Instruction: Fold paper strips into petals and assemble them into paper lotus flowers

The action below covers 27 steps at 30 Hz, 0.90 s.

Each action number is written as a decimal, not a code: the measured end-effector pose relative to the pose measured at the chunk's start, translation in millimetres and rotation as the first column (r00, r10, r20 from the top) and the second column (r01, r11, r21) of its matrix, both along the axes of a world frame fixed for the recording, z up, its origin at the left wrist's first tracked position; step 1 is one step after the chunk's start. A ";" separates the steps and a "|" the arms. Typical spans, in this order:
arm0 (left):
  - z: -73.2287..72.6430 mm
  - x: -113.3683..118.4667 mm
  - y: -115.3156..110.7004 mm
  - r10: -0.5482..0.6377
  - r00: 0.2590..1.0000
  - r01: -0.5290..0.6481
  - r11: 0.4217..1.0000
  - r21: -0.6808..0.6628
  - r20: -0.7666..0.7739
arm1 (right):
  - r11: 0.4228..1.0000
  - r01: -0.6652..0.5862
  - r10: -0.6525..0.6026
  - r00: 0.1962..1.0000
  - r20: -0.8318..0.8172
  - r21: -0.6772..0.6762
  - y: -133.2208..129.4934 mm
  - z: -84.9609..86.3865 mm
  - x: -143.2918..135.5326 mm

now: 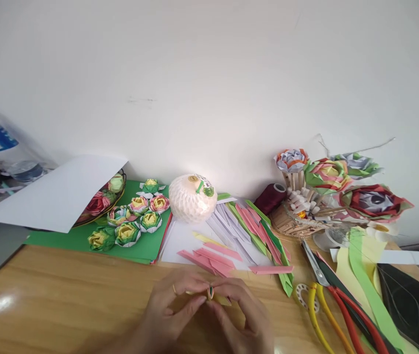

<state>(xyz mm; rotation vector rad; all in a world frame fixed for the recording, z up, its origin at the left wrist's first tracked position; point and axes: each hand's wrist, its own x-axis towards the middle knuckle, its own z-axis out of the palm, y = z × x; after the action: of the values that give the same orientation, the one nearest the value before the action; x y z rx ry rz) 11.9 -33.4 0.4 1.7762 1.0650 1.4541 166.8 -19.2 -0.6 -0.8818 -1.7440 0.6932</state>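
My left hand [174, 309] and my right hand [240, 312] meet near the front edge of the wooden table. Between their fingertips they pinch a small folded paper piece [210, 293], pale yellow with a dark fold showing at its middle. A ring is on a finger of my left hand. Just beyond my hands lie folded pink paper strips [209, 260], and behind them white strips [229, 228] and green strips [286, 282]. Several finished paper flowers [128, 233] rest on a green sheet [131, 253] to the left.
A fruit in foam netting [193, 199] stands near the wall. On the right are a basket [293, 221] with paper flowers, a dark thread spool [270, 197], scissors [318, 268], yellow-handled pliers [314, 314] and a black tablet [410, 305]. A white sheet [58, 194] covers part of a basket at left.
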 end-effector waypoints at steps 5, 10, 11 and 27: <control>6.9 2.9 3.9 -0.045 0.999 0.046 0.996 0.074 -0.015 | 1.000 -0.023 0.023 0.999 -0.025 -0.007 -0.4 -5.2 1.2; 11.3 5.5 6.8 -0.014 0.997 0.022 0.994 0.104 -0.078 | 0.999 -0.021 0.021 1.000 -0.009 -0.044 3.9 -5.5 7.3; 11.6 5.6 7.0 -0.006 0.996 0.016 0.993 0.114 -0.093 | 0.999 -0.027 0.026 1.000 -0.005 -0.040 5.9 -4.9 9.0; 13.8 3.4 -8.3 0.142 0.980 -0.101 0.957 0.273 -0.137 | 0.892 -0.211 0.239 0.971 0.020 -0.399 5.8 23.5 10.3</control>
<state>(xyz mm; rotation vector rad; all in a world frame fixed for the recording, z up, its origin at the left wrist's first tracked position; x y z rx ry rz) 15.3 -41.7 14.2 2.0720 1.1170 1.6176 177.0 -13.4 22.9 -0.9890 -1.8163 1.2143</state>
